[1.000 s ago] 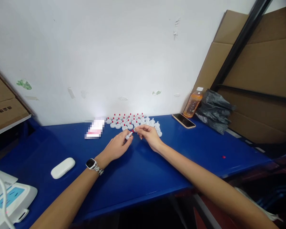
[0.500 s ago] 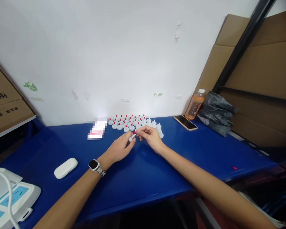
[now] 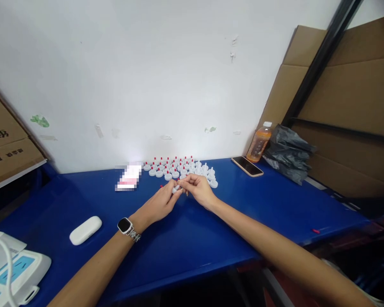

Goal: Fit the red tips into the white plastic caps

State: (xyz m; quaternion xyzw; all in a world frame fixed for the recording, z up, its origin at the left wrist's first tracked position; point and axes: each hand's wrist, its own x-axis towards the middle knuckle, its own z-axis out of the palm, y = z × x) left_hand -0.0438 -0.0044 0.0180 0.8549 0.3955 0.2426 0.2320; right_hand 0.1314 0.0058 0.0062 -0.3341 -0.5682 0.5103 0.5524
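Observation:
My left hand (image 3: pixel 161 199), with a watch on its wrist, is closed around a white nozzle cap (image 3: pixel 175 189). The thumb and fingers of my right hand (image 3: pixel 198 189) are pinched together at the nozzle's tip, on a small red tip cap mostly hidden by the fingers. Just behind both hands stand several white nozzle caps with red tips (image 3: pixel 175 174). To their right are several bare white nozzle caps (image 3: pixel 213 183). A loose red tip cap (image 3: pixel 161 186) lies beside my left knuckles.
A phone (image 3: pixel 247 166), an orange drink bottle (image 3: pixel 259 143) and a dark plastic bag (image 3: pixel 288 151) are at the back right. A white case (image 3: pixel 85 230) and a power strip (image 3: pixel 22 273) lie left. A small red piece (image 3: pixel 316 231) is near the right edge of the blue table (image 3: pixel 185 264).
My right fingers have moved left and closed in on the nozzle held in my left hand, covering more of the red tip cap. The whole view has shifted slightly.

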